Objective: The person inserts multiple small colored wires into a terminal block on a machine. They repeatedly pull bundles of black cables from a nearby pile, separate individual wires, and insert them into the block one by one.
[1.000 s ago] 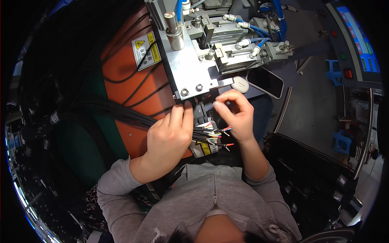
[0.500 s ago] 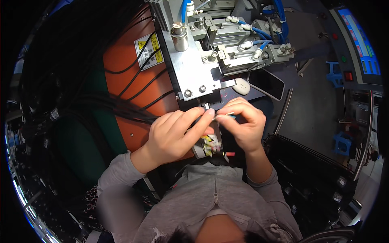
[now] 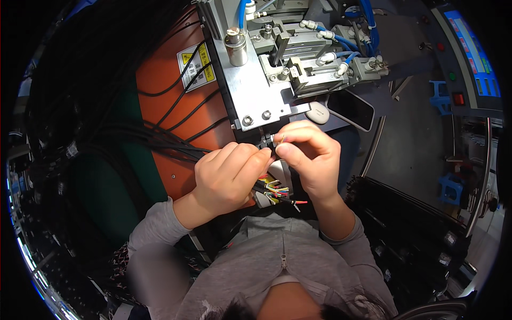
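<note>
My left hand (image 3: 224, 176) is closed, its fingers bent over the black cables (image 3: 178, 152) that run in from the left. What lies inside the grip is largely hidden. Just to its right, my right hand (image 3: 314, 154) pinches a thin wire (image 3: 282, 139) between thumb and forefinger. Both sets of fingertips meet close to a small black fixture (image 3: 265, 140) below the front edge of the machine's metal plate (image 3: 258, 101). Under the hands, stripped cable ends fan out into coloured wires (image 3: 274, 189), red, yellow and white among them.
Metal slides with blue air hoses (image 3: 341, 40) fill the top. A white oval case (image 3: 317, 112) and a phone (image 3: 352, 109) lie right of the machine. An orange panel (image 3: 170, 122) with a warning label is on the left. At the far right is a screen (image 3: 472, 53) with buttons.
My right hand has moved up and slightly left, toward the fixture. My left fingers have curled in and drawn back a little. The coloured wires below, blurred before, now look still.
</note>
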Motion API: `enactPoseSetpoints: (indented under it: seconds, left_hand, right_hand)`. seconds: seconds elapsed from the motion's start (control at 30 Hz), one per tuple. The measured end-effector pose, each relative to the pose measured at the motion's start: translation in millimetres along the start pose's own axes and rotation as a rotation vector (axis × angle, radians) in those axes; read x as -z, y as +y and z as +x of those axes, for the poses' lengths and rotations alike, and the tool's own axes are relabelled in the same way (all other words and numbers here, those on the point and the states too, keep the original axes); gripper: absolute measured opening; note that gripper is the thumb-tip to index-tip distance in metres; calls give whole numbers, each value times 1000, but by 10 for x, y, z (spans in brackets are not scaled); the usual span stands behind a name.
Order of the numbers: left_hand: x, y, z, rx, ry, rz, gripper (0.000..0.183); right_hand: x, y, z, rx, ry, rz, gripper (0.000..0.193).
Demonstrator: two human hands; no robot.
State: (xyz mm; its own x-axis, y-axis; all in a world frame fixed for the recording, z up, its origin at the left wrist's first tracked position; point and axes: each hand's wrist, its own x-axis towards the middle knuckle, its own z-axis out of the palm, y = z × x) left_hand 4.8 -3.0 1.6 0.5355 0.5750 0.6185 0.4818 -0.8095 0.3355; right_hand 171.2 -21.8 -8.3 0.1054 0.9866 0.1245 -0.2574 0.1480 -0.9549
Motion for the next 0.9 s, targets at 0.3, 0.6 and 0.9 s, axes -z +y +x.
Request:
enactPoseSetpoints:
  seconds: [0.3, 0.6, 0.9]
  left_hand:
    - [-19, 11, -28, -11, -68, 118, 23]
    - [-37, 42, -67, -31, -92, 167, 37]
    - [-75, 121, -41, 84, -261, 286, 35]
  right_hand:
    - [45, 69, -7, 438, 17, -661, 15]
    - [381, 77, 9, -44, -208, -375, 8]
    - [181, 207, 58, 292, -104, -870, 7]
